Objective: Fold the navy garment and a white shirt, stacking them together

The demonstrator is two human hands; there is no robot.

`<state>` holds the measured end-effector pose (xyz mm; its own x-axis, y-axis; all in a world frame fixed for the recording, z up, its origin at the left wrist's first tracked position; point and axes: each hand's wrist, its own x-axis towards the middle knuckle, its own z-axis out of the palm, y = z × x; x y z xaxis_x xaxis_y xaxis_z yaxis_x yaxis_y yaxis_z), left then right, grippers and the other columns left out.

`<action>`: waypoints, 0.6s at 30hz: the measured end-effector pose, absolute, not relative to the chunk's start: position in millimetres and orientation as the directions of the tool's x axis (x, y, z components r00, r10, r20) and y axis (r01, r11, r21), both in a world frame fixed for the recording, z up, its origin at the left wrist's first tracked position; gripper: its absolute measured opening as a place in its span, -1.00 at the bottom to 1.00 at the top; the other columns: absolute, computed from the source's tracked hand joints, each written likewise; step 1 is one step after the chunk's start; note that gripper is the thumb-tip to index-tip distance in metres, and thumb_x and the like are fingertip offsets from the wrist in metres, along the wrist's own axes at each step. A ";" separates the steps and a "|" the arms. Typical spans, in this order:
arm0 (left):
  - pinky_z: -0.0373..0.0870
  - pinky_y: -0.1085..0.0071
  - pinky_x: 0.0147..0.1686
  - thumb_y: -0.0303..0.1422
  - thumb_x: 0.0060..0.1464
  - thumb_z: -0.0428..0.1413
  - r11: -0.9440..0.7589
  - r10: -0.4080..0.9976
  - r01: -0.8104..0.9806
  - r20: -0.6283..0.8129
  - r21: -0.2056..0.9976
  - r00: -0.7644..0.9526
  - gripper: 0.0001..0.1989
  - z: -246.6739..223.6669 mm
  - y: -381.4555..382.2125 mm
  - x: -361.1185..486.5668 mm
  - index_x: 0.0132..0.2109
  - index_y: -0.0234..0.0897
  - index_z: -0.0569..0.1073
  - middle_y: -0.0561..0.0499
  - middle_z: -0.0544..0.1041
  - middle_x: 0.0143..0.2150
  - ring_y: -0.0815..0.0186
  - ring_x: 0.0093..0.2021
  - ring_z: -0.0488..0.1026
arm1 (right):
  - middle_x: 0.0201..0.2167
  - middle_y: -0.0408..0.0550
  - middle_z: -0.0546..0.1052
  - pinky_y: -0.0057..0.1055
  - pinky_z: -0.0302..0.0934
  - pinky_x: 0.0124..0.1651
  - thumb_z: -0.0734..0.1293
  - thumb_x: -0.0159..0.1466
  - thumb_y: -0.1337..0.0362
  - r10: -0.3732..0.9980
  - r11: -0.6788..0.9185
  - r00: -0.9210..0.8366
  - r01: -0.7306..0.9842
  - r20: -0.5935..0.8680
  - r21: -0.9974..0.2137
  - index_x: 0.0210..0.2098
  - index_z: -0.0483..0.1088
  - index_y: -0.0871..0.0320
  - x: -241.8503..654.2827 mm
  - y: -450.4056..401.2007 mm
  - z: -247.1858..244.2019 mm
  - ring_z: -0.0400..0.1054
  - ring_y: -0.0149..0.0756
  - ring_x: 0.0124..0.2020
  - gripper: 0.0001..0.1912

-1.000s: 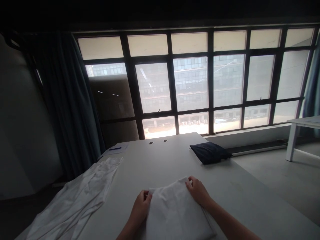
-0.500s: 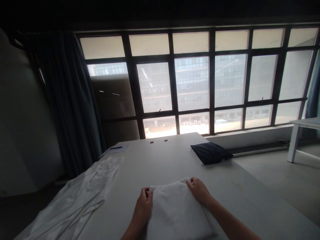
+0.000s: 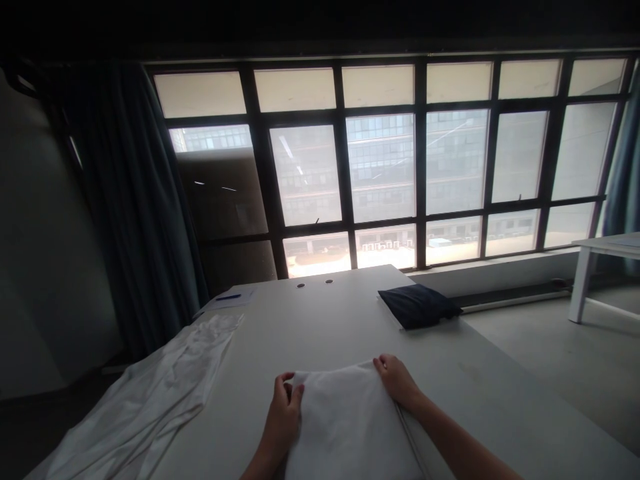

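Note:
A folded white cloth [image 3: 350, 423], perhaps a garment, lies on the white table [image 3: 300, 333] right in front of me. My left hand [image 3: 285, 410] is closed at its far left corner, thumb on top and fingers curled at the edge. At the far right corner, my right hand [image 3: 395, 380] pinches the fabric between thumb and fingers. The cloth's far edge runs fairly straight between both hands, and its near end passes out of the picture at the bottom.
Crumpled white fabric [image 3: 150, 393] spreads along the table's left side. A folded dark navy cloth [image 3: 420, 305] lies at the far right edge. Papers [image 3: 227, 300] with a blue pen [image 3: 229, 297] rest at the far left. Another white table [image 3: 607, 245] stands to the right.
The cloth's near part has shifted slightly left and its surface looks smoother. My left hand has moved a little left with its corner; the right hand has barely moved. The view has turned slightly.

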<state>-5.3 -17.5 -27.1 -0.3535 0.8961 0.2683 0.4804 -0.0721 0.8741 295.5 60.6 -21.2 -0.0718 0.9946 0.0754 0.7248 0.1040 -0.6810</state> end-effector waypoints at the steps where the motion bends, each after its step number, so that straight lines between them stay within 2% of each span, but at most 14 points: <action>1: 0.42 0.26 -0.26 0.16 0.06 0.02 -0.063 0.887 0.476 0.268 0.877 -0.377 -0.42 -28.0 -16.8 -5.8 -0.01 -0.22 0.29 0.20 0.34 -0.46 0.20 -0.42 0.45 | -0.29 0.12 0.61 -0.37 0.23 -0.21 0.12 0.44 0.13 0.996 0.084 -0.073 0.725 0.044 -0.683 -0.33 0.44 0.17 295.6 59.1 -20.0 0.49 -0.20 -0.26 -0.62; 3: 0.43 0.21 -0.21 0.18 0.07 -0.02 -0.038 0.863 0.468 0.265 0.883 -0.430 -0.41 -29.0 -14.9 -8.1 -0.01 -0.22 0.30 0.16 0.39 -0.43 0.17 -0.38 0.48 | -0.41 0.10 0.59 -0.37 0.27 -0.32 0.15 0.41 0.07 0.994 0.039 -0.100 0.721 -0.048 -0.692 -0.31 0.45 0.20 296.6 54.8 -17.3 0.50 -0.18 -0.39 -0.60; 5: 0.43 0.15 -0.13 0.18 0.10 -0.09 -0.009 0.839 0.463 0.259 0.886 -0.479 -0.43 -29.3 -12.0 -12.9 -0.04 -0.20 0.31 0.06 0.47 -0.35 0.11 -0.28 0.52 | -0.58 -0.01 0.53 -0.38 0.26 -0.49 0.22 0.36 0.02 0.976 0.003 -0.157 0.709 -0.153 -0.705 -0.31 0.46 0.22 297.5 49.3 -14.3 0.44 -0.21 -0.58 -0.61; 7: 0.43 0.11 -0.08 0.16 0.11 -0.13 0.012 0.820 0.464 0.257 0.886 -0.511 -0.47 -29.3 -8.3 -19.6 -0.10 -0.19 0.33 -0.03 0.53 -0.26 0.05 -0.19 0.54 | -0.64 -0.10 0.48 -0.42 0.21 -0.59 0.32 0.28 0.03 0.951 -0.012 -0.214 0.692 -0.222 -0.722 -0.32 0.45 0.22 297.0 43.7 -11.4 0.37 -0.27 -0.68 -0.66; 10: 0.44 0.10 -0.07 0.08 0.08 -0.09 0.028 0.808 0.482 0.264 0.876 -0.527 -0.55 -30.5 -2.4 -29.3 -0.16 -0.19 0.34 -0.05 0.54 -0.29 0.04 -0.20 0.54 | -0.53 -0.14 0.51 -0.50 0.19 -0.61 0.40 0.21 0.11 0.941 0.000 -0.252 0.667 -0.227 -0.745 -0.28 0.44 0.20 292.5 36.8 -8.6 0.37 -0.35 -0.62 -0.74; 13: 0.46 0.11 -0.13 -0.02 0.06 -0.08 0.040 0.798 0.509 0.279 0.860 -0.534 -0.61 -34.3 1.9 -34.7 -0.15 -0.21 0.34 0.00 0.50 -0.37 0.08 -0.27 0.53 | -0.47 -0.16 0.51 -0.55 0.16 -0.58 0.35 0.27 0.15 0.949 0.026 -0.250 0.670 -0.193 -0.742 -0.26 0.44 0.20 287.0 33.2 -8.3 0.36 -0.40 -0.57 -0.79; 18: 0.50 0.10 -0.21 -0.16 0.10 -0.13 0.040 0.792 0.584 0.331 0.811 -0.513 -0.63 -38.8 3.1 -36.1 -0.08 -0.29 0.35 0.02 0.44 -0.41 0.12 -0.37 0.51 | -0.56 -0.13 0.48 -0.43 0.24 -0.47 0.26 0.35 0.17 0.950 0.084 -0.262 0.737 -0.169 -0.671 -0.34 0.45 0.21 290.0 33.1 -4.1 0.40 -0.31 -0.57 -0.75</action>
